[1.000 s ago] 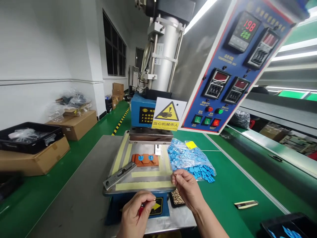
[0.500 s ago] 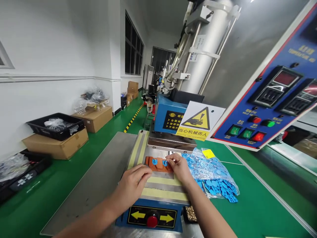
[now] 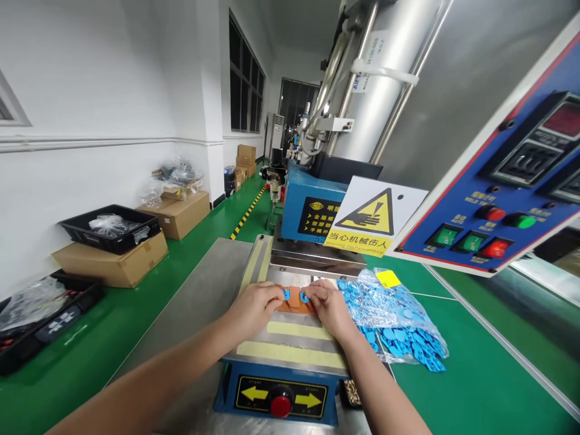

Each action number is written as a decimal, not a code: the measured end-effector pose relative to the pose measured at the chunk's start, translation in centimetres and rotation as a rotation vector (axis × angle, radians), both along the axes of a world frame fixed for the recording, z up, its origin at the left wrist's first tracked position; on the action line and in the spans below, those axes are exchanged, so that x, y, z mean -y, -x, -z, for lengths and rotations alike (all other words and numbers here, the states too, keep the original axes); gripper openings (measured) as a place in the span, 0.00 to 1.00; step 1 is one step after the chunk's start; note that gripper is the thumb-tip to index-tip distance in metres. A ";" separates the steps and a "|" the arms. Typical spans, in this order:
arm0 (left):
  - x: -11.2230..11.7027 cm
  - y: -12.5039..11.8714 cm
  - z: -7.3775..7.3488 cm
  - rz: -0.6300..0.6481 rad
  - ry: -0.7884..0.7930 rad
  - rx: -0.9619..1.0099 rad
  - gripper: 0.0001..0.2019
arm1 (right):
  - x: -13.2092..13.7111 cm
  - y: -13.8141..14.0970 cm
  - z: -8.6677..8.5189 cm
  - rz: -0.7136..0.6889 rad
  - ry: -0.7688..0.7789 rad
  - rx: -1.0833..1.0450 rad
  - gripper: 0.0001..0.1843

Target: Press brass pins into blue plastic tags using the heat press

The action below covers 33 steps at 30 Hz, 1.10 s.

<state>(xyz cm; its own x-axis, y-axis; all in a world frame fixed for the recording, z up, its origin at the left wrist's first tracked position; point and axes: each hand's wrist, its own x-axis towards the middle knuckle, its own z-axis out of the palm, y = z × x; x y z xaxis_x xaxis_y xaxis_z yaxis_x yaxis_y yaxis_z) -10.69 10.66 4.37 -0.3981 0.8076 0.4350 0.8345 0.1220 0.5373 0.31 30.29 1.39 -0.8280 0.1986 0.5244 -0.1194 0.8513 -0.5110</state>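
Between both hands' fingers [image 3: 277,294], blue tags [image 3: 286,295].

The green bench [image 3: 457,386] carries the press machine [image 3: 312,241] — just right of it a clear bag of blue tags [image 3: 399,320], left of it a grey metal sheet [image 3: 190,314].

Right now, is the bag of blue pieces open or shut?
Open: blue pieces spill out of the clear bag's near end onto the green table.

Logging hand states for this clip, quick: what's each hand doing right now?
Left hand: fingertips on a blue piece on the orange fixture; grip unclear.
Right hand: fingertips at the other blue piece; grip unclear.
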 end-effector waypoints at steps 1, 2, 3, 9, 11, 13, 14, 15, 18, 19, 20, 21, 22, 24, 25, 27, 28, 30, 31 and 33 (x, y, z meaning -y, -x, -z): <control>-0.4 0.2 0.0 0.001 0.013 -0.008 0.09 | 0.0 -0.1 0.2 -0.006 -0.006 -0.016 0.14; -0.8 0.3 0.1 0.001 0.030 -0.017 0.09 | -0.1 -0.2 0.4 -0.009 -0.008 -0.032 0.14; -1.1 0.5 0.1 0.003 0.048 -0.025 0.09 | -0.1 -0.3 0.6 -0.012 -0.007 -0.049 0.15; -2.6 1.0 0.7 -0.004 0.121 -0.053 0.09 | -0.2 -0.7 1.4 -0.025 -0.014 -0.101 0.17; -2.8 1.1 0.8 -0.010 0.142 -0.069 0.10 | -0.2 -0.7 1.4 -0.020 -0.032 -0.104 0.17; -2.8 1.1 0.8 -0.015 0.149 -0.099 0.10 | -0.2 -0.6 1.4 -0.017 -0.046 -0.107 0.17; -2.9 1.0 0.8 -0.017 0.147 -0.117 0.10 | -0.2 -0.6 1.4 -0.016 -0.052 -0.109 0.18; -2.9 1.0 0.8 -0.019 0.145 -0.135 0.10 | -0.2 -0.6 1.4 -0.015 -0.059 -0.110 0.18; -3.1 1.0 0.9 -0.035 0.158 -0.188 0.10 | -0.1 -0.7 1.2 -0.012 -0.082 -0.101 0.18; -3.1 1.0 1.0 -0.039 0.174 -0.210 0.11 | 0.0 -0.7 1.1 -0.010 -0.092 -0.095 0.19; -3.2 1.0 1.0 -0.044 0.191 -0.236 0.11 | 0.0 -0.7 1.1 -0.008 -0.103 -0.088 0.20; -3.3 0.9 1.0 -0.043 0.208 -0.261 0.12 | 0.1 -0.7 1.0 -0.005 -0.116 -0.083 0.20; -3.3 0.9 1.0 -0.038 0.219 -0.280 0.13 | 0.2 -0.8 0.9 -0.002 -0.128 -0.078 0.21; -3.4 0.9 1.0 -0.027 0.225 -0.294 0.14 | 0.3 -0.8 0.8 0.004 -0.147 -0.072 0.21; -3.4 0.9 1.0 -0.025 0.219 -0.288 0.14 | 0.3 -0.9 0.8 0.006 -0.150 -0.072 0.22; -3.3 1.0 1.1 -0.017 0.187 -0.249 0.13 | 0.3 -0.9 0.8 0.008 -0.145 -0.074 0.22; -3.2 1.1 1.2 -0.014 0.161 -0.224 0.12 | 0.3 -0.9 0.8 0.009 -0.141 -0.078 0.21; -3.0 1.2 1.4 -0.004 0.107 -0.172 0.12 | 0.2 -0.9 0.9 0.011 -0.134 -0.086 0.21; -2.9 1.2 1.5 -0.001 0.087 -0.150 0.12 | 0.2 -0.9 1.0 0.011 -0.133 -0.090 0.21; -2.7 1.2 1.7 -0.002 0.074 -0.121 0.13 | 0.2 -1.0 1.0 0.009 -0.135 -0.094 0.21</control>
<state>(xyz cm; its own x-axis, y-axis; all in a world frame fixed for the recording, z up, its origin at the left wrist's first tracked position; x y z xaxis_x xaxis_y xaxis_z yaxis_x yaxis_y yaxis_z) -11.93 13.40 2.67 -0.3481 0.8383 0.4196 0.8925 0.1594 0.4219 1.27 30.12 0.35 -0.7728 0.1283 0.6216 -0.1533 0.9127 -0.3789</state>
